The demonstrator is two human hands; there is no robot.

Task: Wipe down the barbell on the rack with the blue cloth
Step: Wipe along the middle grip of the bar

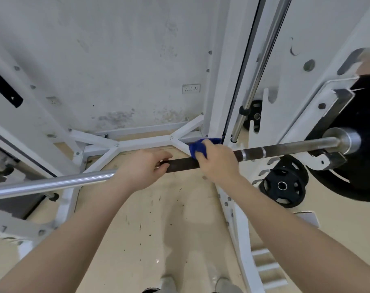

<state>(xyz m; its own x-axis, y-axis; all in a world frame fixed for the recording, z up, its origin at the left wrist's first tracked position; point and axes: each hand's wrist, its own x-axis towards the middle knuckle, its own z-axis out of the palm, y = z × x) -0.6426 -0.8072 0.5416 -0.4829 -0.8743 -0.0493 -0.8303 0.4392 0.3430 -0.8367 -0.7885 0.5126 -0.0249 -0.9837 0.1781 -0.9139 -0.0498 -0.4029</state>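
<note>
We find a gym, specifically a weight-training area. Under both hands runs a barbell (275,150) carried on a white steel rack (217,85). Right of the right hand (216,160) we note black weight plates (283,186), one loaded on the bar's sleeve. Beyond the hands stand a stained wall (116,60) and a wall socket (191,89).

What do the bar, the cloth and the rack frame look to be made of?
Bar: metal, shiny on the left stretch, dark and dull mid-shaft, possibly rust or coating. Cloth: soft blue fabric, bunched under the right hand. Rack frame: probably steel, painted white.
</note>
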